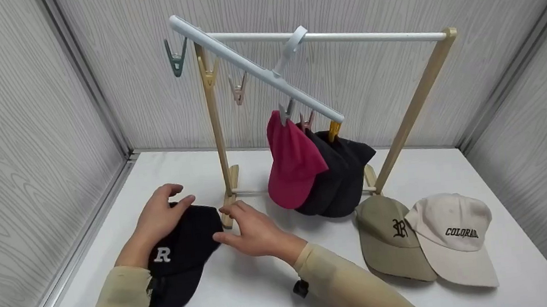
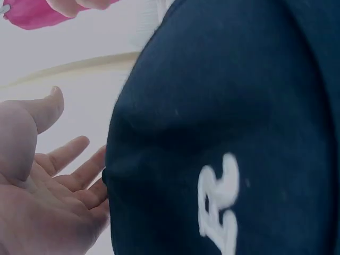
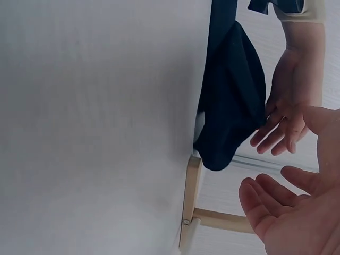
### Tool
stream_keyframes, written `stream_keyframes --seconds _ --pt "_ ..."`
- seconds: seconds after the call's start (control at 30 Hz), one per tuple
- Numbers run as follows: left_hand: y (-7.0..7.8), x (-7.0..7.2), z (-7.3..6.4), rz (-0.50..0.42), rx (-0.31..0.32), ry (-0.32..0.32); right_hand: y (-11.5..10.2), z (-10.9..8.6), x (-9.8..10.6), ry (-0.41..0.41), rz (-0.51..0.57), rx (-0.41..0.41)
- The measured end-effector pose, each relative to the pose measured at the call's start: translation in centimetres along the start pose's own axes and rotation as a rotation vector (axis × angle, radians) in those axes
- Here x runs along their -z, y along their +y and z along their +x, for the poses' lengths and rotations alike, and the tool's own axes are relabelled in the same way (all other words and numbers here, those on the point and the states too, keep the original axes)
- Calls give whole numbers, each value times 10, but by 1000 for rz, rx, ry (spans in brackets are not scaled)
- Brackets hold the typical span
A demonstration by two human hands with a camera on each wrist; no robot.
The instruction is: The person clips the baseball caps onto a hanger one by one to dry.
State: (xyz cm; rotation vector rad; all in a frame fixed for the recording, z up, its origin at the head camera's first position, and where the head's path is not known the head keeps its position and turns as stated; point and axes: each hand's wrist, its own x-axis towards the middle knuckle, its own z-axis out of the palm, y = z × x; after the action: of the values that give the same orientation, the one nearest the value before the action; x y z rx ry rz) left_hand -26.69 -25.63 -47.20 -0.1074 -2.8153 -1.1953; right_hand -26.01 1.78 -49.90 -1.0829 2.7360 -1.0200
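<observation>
A black baseball cap (image 1: 181, 242) with a white letter R lies on the white table at the left, its brim toward the near edge. My left hand (image 1: 161, 214) is at the cap's left side, thumb over the top of the crown; the left wrist view shows its fingers (image 2: 79, 175) loosely spread along the fabric. On the other side, my right hand (image 1: 256, 233) has its thumb and fingers apart, fingertips close to the crown's right edge. In the right wrist view the cap (image 3: 231, 101) stands between both hands, and the right palm (image 3: 303, 223) holds nothing.
A wooden rack (image 1: 410, 110) with a white top bar carries a slanted clip hanger (image 1: 255, 70). A pink cap (image 1: 295, 166) and dark caps (image 1: 346, 181) hang from its clips; several other clips hang free. An olive cap (image 1: 392, 237) and a cream cap (image 1: 454, 236) lie at the right.
</observation>
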Motion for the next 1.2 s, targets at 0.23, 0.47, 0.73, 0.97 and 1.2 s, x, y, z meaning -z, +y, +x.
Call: stream_keyframes --seconds 0.23,0.47,0.73,0.97,1.2 --pt "-16 8 -3 42 26 -18 -7 6 -12 -53 22 -15" --pt "-27 15 -7 104 22 -61 -16 14 -27 -90 33 -47" --pt "-32 27 -14 125 36 -126 -29 25 -37 -122 64 -63" --pt "-34 30 -14 95 29 -118 -30 31 -48 -124 84 -43" --pt "-31 30 -17 44 -13 -85 -34 34 -57 -128 127 -74"
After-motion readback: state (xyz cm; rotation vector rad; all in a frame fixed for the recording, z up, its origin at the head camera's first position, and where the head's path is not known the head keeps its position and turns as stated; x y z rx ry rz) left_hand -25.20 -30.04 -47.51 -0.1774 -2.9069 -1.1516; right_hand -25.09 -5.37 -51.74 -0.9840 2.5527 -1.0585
